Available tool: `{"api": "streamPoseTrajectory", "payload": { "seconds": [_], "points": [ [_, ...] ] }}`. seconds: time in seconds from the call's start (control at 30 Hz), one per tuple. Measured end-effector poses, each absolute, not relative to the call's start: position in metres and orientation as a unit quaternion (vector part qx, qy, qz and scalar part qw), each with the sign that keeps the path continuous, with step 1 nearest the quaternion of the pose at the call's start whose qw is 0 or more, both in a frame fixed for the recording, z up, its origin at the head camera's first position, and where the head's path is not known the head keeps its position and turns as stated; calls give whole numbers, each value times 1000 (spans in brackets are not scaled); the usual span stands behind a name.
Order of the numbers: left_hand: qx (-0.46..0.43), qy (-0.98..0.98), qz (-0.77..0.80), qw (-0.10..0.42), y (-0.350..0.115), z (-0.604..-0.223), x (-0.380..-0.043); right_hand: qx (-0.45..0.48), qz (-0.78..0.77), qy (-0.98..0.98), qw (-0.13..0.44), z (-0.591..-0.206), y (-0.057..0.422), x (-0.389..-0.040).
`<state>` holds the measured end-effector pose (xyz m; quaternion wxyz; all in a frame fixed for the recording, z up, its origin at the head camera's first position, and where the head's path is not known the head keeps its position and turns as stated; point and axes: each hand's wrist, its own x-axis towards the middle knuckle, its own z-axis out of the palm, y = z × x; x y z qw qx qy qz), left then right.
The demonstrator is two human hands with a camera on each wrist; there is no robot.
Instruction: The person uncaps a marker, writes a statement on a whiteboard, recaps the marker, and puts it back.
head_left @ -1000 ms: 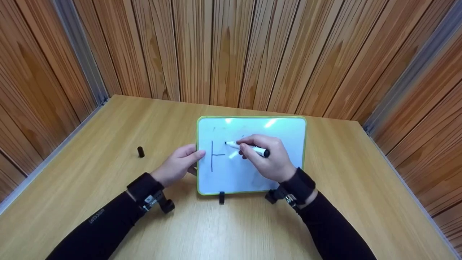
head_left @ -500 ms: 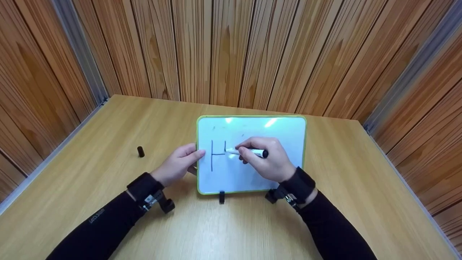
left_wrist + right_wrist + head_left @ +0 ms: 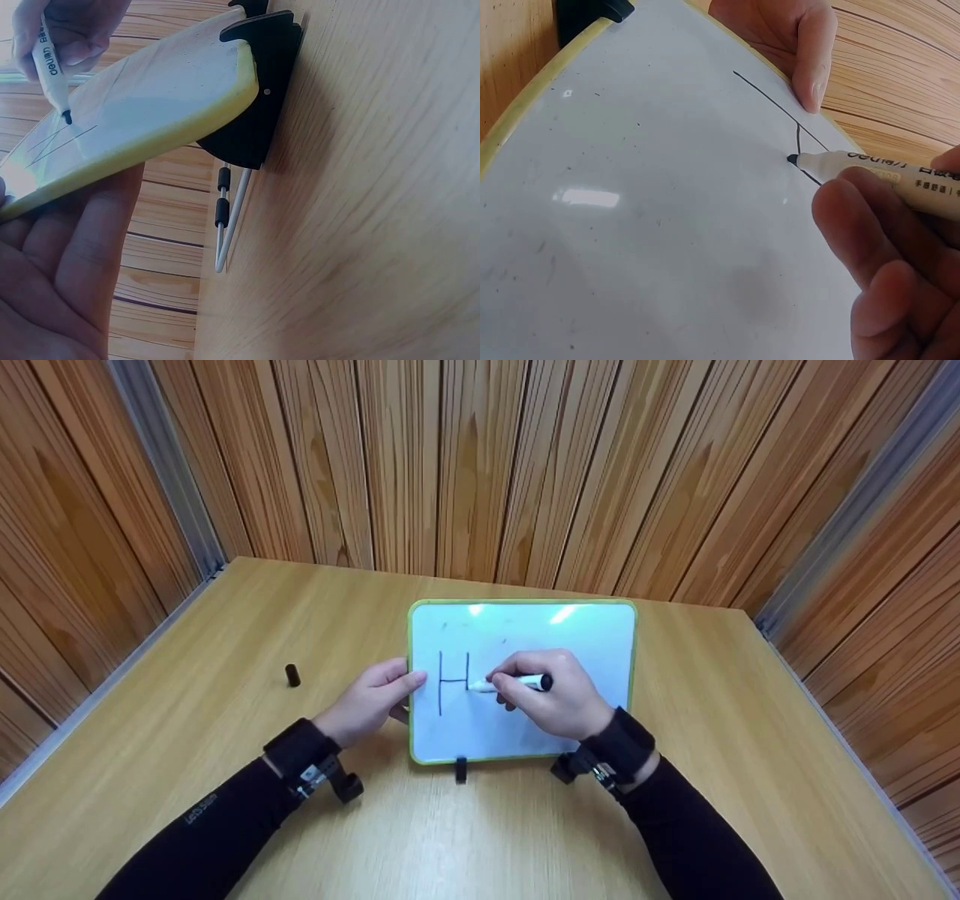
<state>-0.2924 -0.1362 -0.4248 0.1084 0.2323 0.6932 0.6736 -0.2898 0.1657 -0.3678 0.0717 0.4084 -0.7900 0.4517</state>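
A small whiteboard (image 3: 517, 735) with a yellow-green frame leans on a black stand (image 3: 259, 97) on the table. My left hand (image 3: 375, 694) grips its left edge, thumb on the front and fingers behind, as the left wrist view shows. In my right hand (image 3: 559, 694) a white marker (image 3: 517, 683) is pinched, its black tip (image 3: 792, 159) touching the board. Black strokes (image 3: 440, 697) stand on the board's left part: a long upright, a short crossbar and a second, shorter upright ending at the tip.
On the table (image 3: 337, 615), left of the board, a black marker cap (image 3: 292, 675) stands apart. Wood-patterned walls (image 3: 480, 472) enclose the table at the back and sides. The stand's wire leg (image 3: 236, 225) reaches behind the board.
My right hand has moved the marker down the board, and a second upright stroke has appeared from the crossbar's right end, growing downward past it. The left hand has stayed in place.
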Motion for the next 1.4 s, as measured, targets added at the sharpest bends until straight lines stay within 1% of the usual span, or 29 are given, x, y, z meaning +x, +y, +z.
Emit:
{"api": "streamPoseTrajectory", "payload": {
  "seconds": [0.43,0.8,1.07,1.2,1.4],
  "points": [
    [236,694,671,105,-137,-424,-292,411,423,-807,18,-366,165,-290],
    [239,701,664,99,-139,-423,-292,412,405,-816,-10,-366,163,-290],
    [241,696,669,97,-138,-426,-293,420,392,-818,-10,-366,162,-288],
    [240,693,672,103,-137,-426,-294,418,422,-804,-12,-363,165,-285],
    [244,693,670,110,-138,-426,-294,411,463,-785,9,-364,171,-286]
  ]
}}
